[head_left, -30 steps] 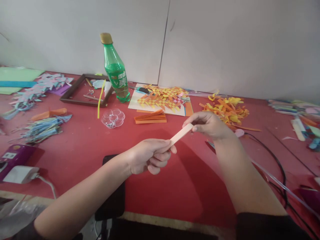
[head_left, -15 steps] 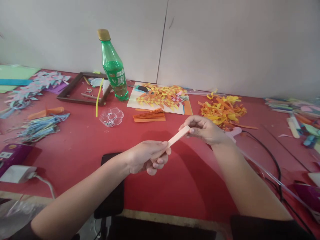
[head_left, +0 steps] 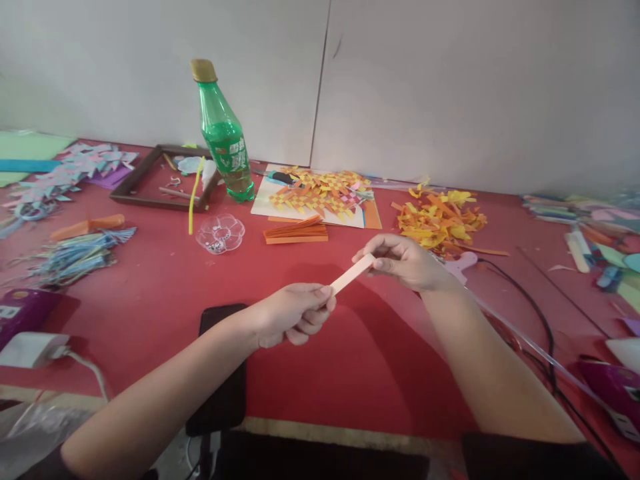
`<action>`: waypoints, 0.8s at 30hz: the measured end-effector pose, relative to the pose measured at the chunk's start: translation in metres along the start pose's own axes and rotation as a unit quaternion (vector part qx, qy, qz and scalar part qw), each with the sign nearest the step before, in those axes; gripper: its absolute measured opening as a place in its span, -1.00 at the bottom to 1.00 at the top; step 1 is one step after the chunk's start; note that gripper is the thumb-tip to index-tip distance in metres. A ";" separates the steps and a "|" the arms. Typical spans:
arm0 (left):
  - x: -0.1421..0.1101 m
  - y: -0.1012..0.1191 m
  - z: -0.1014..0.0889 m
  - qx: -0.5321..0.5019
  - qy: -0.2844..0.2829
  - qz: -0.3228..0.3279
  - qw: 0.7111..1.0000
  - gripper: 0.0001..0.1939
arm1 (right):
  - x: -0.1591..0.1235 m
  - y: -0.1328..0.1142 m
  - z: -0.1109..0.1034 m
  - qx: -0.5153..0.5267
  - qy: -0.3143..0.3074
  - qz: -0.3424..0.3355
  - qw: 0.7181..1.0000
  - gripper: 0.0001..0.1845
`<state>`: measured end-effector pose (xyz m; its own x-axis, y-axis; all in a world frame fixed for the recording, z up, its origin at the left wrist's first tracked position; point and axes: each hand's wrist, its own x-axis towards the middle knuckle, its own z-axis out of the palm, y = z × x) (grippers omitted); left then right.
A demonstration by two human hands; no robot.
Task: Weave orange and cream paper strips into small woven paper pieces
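Between my hands, above the red table [head_left: 320, 387], slants a pale peach paper strip [head_left: 352, 274]. My left hand [head_left: 296, 315] pinches its lower end, thumb on top and fingers curled beneath. At the upper end, the thumb and fingers of my right hand [head_left: 400, 263] close on the strip. Whether it is one layer or several stacked, I cannot tell. Just behind lies a fanned bundle of orange paper strips [head_left: 296, 232]. Yellow and orange woven paper pieces [head_left: 320, 190] rest on a white sheet [head_left: 265, 203] farther back.
A green bottle [head_left: 227, 150] stands near the wall, beside a dark frame [head_left: 130, 187]. In front of it sits a clear flower-shaped dish [head_left: 220, 235]. Yellow-orange scraps [head_left: 440, 220] are heaped at right. A black phone [head_left: 220, 400] lies under my left forearm; black cables [head_left: 540, 307] run at right.
Both hands keep their hold on the paper strip and have barely moved. The whole view has shifted slightly, so the table things appear a little farther left.
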<state>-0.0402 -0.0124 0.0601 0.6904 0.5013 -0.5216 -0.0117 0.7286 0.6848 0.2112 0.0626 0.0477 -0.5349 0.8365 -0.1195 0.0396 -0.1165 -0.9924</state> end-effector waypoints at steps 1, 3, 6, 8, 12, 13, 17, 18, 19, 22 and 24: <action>-0.001 -0.002 -0.001 0.037 0.014 0.011 0.999 -0.68 | -0.001 0.000 0.001 -0.011 0.002 0.003 1.000 -0.77; -0.006 -0.006 -0.002 0.161 0.067 0.057 0.983 -0.65 | -0.002 0.000 0.003 -0.033 0.004 0.019 0.999 -0.76; -0.014 -0.012 -0.002 0.419 0.179 0.120 0.882 -0.71 | -0.007 0.000 0.007 -0.052 0.007 0.034 0.998 -0.76; -0.020 -0.014 0.000 0.542 0.205 0.112 0.807 -0.77 | -0.012 0.000 0.010 -0.059 -0.001 0.017 0.998 -0.75; -0.027 -0.014 0.003 0.654 0.199 0.064 0.727 -0.78 | -0.023 -0.002 0.015 -0.095 -0.055 0.008 0.994 -0.67; -0.027 -0.015 0.004 0.668 0.199 0.058 0.715 -0.77 | -0.025 -0.002 0.017 -0.113 -0.060 0.007 0.992 -0.68; -0.027 -0.017 0.004 0.698 0.192 0.065 0.687 -0.75 | -0.030 -0.004 0.020 -0.212 -0.049 -0.040 0.975 -0.79; -0.027 -0.018 0.004 0.702 0.187 0.067 0.684 -0.74 | -0.030 -0.005 0.021 -0.248 -0.043 -0.057 0.966 -0.82; -0.027 -0.019 0.003 0.705 0.180 0.066 0.683 -0.75 | -0.031 -0.006 0.021 -0.284 -0.038 -0.075 0.955 -0.84; -0.027 -0.019 0.002 0.706 0.165 0.059 0.686 -0.77 | -0.034 -0.007 0.022 -0.357 -0.021 -0.116 0.926 -0.85; -0.028 -0.017 0.002 0.700 0.157 0.063 0.693 -0.77 | -0.037 -0.007 0.022 -0.357 -0.001 -0.125 0.926 -0.84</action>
<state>-0.0579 -0.0396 0.0641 0.5531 0.7574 -0.3470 0.8086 -0.3878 0.4424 0.2117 0.0209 0.0601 -0.6042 0.7883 0.1163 0.4620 0.4655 -0.7549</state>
